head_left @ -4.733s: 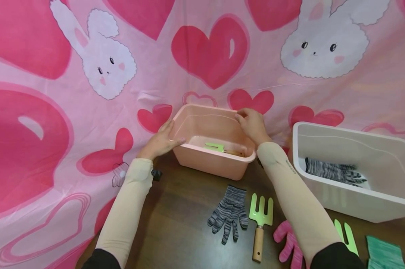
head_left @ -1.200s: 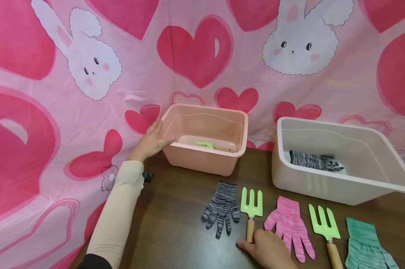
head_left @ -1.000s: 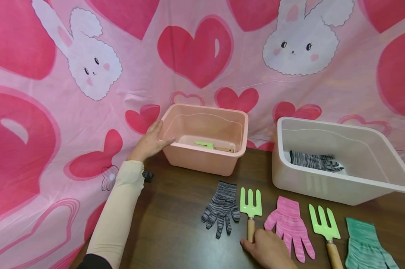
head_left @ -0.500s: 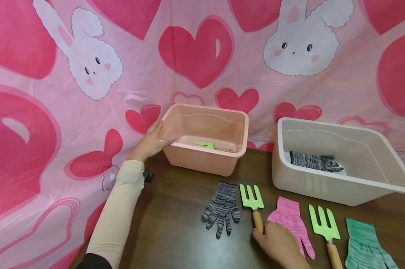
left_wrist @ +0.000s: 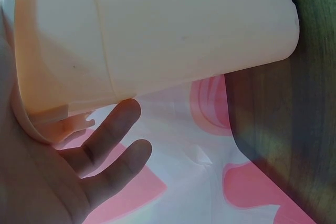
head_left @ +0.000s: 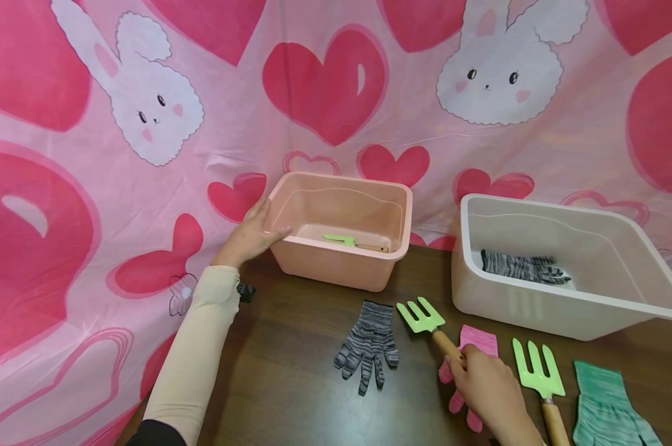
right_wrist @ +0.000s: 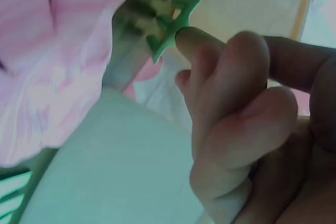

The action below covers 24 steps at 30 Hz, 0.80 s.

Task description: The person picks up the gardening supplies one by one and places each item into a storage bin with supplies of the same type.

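My right hand [head_left: 492,387] grips the wooden handle of a green three-pronged garden hand fork [head_left: 423,318], its prongs pointing up and to the left. In the right wrist view the fingers curl round that handle [right_wrist: 197,43]. Below the hand lies a pink knit glove [head_left: 479,339], partly hidden by it. My left hand [head_left: 248,240] holds the left front corner of a pink plastic bin [head_left: 336,266], thumb on the front rim; in the left wrist view two fingers [left_wrist: 118,129] stretch along its outside. Another small green tool with a wooden handle [head_left: 371,248] lies inside this bin.
A grey-black glove [head_left: 369,344] lies left of the held fork. Another green hand fork [head_left: 538,370] and a green glove [head_left: 609,402] lie to the right. A larger whitish bin [head_left: 564,313] holds a grey-black glove [head_left: 516,266]. Patterned pink cloth [head_left: 341,80] hangs behind the table.
My right hand has come from the pink bin's rim to the fork, then moved right and up with it, tilting the fork over the pink glove. The left hand keeps its place.
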{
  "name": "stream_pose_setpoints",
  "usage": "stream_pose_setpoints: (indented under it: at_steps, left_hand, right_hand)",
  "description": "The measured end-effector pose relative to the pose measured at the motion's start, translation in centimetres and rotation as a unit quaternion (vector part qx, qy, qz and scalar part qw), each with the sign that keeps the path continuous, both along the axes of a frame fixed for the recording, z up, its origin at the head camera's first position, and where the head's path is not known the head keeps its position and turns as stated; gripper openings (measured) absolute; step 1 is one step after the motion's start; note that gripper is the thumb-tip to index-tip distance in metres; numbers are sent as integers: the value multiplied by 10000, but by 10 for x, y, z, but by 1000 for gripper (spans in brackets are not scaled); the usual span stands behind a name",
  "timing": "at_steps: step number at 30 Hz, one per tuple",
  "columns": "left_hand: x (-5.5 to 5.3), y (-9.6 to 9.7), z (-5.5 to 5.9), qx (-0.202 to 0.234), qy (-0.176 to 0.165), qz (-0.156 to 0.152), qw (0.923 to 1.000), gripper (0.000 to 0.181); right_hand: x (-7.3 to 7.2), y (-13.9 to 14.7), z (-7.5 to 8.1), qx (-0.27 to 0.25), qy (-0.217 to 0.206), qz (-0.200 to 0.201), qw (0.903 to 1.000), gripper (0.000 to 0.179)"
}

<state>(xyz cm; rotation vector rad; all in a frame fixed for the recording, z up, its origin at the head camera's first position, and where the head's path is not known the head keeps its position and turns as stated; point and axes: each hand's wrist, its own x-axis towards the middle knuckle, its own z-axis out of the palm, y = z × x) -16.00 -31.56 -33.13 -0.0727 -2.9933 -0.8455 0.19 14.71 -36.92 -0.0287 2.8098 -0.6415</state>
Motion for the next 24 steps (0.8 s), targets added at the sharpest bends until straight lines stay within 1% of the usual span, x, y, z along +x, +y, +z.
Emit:
stream_pose_setpoints:
  at_steps: [2, 7, 11, 16, 18, 24]
  left_hand:
    - [1, 0, 0, 22, -33, 21, 10000, 105]
    - [1, 0, 1, 22, -82, 58, 9999, 104]
    - [1, 0, 0, -2, -47, 38, 10000, 103]
    - [-1, 0, -2, 5, 26, 40, 10000, 99]
    - [-1, 0, -2, -28, 46, 27, 10000, 98]
    - [-1, -1, -3, -65, 88, -9, 9999, 98]
  right_hand:
    - [-5, 5, 2, 97, 227, 26, 9997, 26]
    - [-15, 14, 5, 3, 506, -81, 9987, 33]
    - [-17, 21, 4, -176, 862, -143, 9960, 36]
    - [-17, 30, 4, -381, 1492, -172, 9879, 33]
    - [-18, 34, 6, -490, 1629, -222, 9852, 32]
    - [-20, 42, 14, -630, 1830, -528, 9797, 35]
